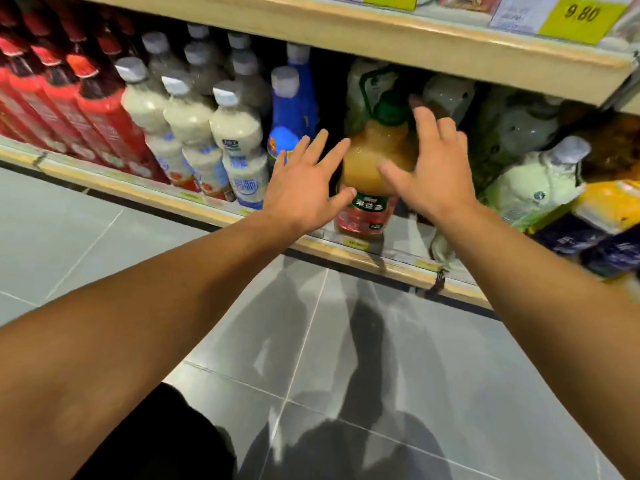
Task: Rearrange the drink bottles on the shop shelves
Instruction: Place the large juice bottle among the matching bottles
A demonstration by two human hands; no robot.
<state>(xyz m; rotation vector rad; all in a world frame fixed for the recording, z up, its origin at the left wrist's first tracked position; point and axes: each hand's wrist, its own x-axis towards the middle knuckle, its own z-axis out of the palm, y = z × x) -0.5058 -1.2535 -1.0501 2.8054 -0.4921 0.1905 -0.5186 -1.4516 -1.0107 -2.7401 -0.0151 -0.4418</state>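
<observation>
Flanking green-capped juice bottle point(375, 161) near shelf edge point(349, 252): left hand point(304, 188), right hand point(429, 171), fingers spread, gripping nothing. Risk: uneven squeeze tips bottle off edge.

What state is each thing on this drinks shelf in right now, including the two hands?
Juice bottle: upright at the shelf's front edge, green cap on, between both hands.
Left hand: open, fingers spread, thumb touching the juice bottle.
Right hand: open, fingers spread around the bottle's far side.
White bottles: upright, capped, in rows.
Red bottles: upright, in rows.
Blue bottle: upright, capped.
Price tag: reads 9.80.
</observation>
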